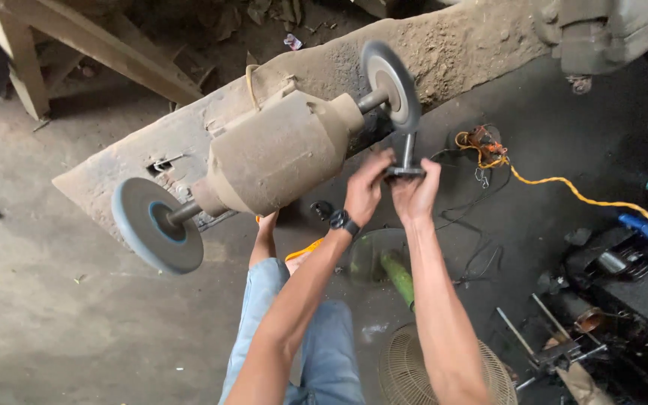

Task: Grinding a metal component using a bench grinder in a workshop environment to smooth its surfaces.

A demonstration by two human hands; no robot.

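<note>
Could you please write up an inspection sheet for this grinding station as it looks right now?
Surface: dusty wooden plank carries the bench grinder; concrete floor below.
Job's things: small metal part held up at the right grinding wheel; blue-rimmed left wheel untouched.
Clutter: fan guard, green cylinder, metal tools at right.
Grippers: left hand and right hand both grip the part; black wristwatch on the left wrist.
Cables: yellow cord running right; thin black wires on the floor.
Surroundings: wooden frame upper left.
</note>
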